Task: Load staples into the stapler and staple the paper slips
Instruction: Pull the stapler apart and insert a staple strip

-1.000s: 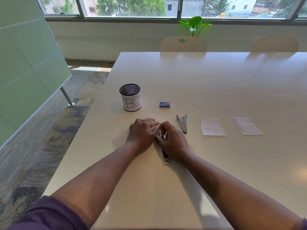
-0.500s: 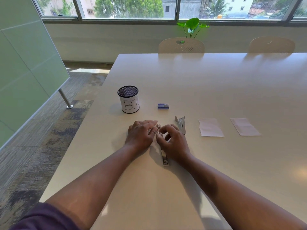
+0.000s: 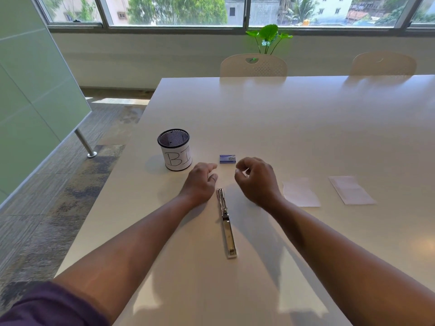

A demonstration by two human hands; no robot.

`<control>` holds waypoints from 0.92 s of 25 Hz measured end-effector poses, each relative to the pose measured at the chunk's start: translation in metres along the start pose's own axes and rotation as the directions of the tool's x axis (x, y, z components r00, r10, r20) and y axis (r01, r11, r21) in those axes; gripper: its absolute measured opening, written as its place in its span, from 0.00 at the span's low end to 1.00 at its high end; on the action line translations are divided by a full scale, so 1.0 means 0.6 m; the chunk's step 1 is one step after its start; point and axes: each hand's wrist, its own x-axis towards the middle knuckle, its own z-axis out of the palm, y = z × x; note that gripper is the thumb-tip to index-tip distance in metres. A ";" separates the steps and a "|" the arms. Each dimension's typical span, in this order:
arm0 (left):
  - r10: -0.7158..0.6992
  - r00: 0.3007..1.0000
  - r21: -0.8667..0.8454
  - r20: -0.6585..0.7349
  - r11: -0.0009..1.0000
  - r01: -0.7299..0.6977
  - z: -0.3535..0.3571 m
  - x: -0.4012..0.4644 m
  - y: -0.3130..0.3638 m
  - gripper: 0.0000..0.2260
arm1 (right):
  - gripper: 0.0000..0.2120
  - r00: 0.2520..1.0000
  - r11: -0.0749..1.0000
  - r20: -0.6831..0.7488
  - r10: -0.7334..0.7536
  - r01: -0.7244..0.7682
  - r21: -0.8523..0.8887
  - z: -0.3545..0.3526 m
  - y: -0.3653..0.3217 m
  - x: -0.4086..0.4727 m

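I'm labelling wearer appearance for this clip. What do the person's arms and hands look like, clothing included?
Both forearms are bare. The left hand and right hand wear no gloves, rings or watch that I can see. A dark purple sleeve shows on the left upper arm.

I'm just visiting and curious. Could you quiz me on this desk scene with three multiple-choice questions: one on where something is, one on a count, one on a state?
1. Where is the small blue box?
A. inside the cup
B. on the table, to the right of the cup
C. on top of a paper slip

2. How many paper slips lie on the table?
A. none
B. five
C. two

3. What state is the stapler in?
A. opened out flat on the table
B. standing in the cup
C. clamped shut on a slip

Answers:
1 B: the blue box sits on the table beside the cup.
2 C: the paper slips lie side by side.
3 A: the stapler lies spread out lengthwise.
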 end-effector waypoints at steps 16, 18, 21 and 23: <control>0.088 0.995 -0.021 -0.046 0.996 -0.089 0.051 0.143 0.010 0.22 | 0.20 0.871 0.953 0.453 0.189 -0.275 0.131 0.015 0.119 0.163; 0.107 0.991 -0.021 -0.075 0.994 -0.109 0.055 0.144 0.007 0.19 | 0.21 0.879 0.963 0.455 0.145 -0.232 0.141 0.016 0.122 0.164; 0.124 0.988 -0.025 -0.093 0.992 -0.127 0.052 0.143 0.006 0.17 | 0.21 0.879 0.969 0.462 0.118 -0.204 0.140 0.017 0.124 0.165; 0.141 0.986 -0.022 -0.090 0.989 -0.144 0.049 0.142 0.007 0.16 | 0.19 0.887 0.977 0.448 0.114 -0.182 0.112 0.020 0.121 0.163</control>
